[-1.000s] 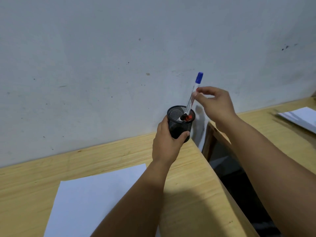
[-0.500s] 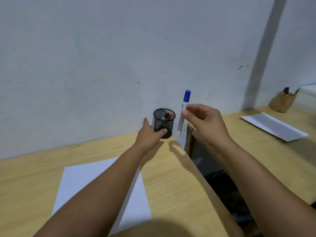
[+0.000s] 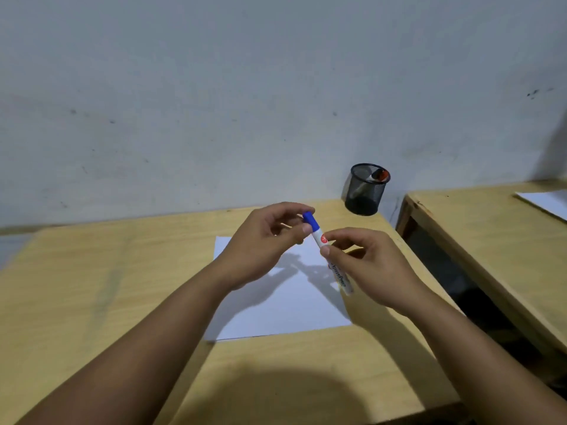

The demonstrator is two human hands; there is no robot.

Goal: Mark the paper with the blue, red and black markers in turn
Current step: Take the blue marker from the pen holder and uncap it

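The blue marker (image 3: 325, 246), white-bodied with a blue cap, is held slanted above the white paper (image 3: 285, 308). My right hand (image 3: 371, 265) grips its barrel. My left hand (image 3: 264, 243) pinches the blue cap at the upper end; the cap is still on. A black mesh pen cup (image 3: 365, 190) stands at the table's far right corner against the wall, with the red marker (image 3: 382, 175) and a dark one inside.
The wooden table (image 3: 92, 286) ends just right of the paper, with a dark gap before a second wooden table (image 3: 478, 228). Another white sheet (image 3: 546, 200) lies on that table. A grey wall (image 3: 245, 87) runs behind.
My right hand has lifted the blue marker out of the cup and brought it over the paper. My left hand has let go of the cup and taken the marker's cap.
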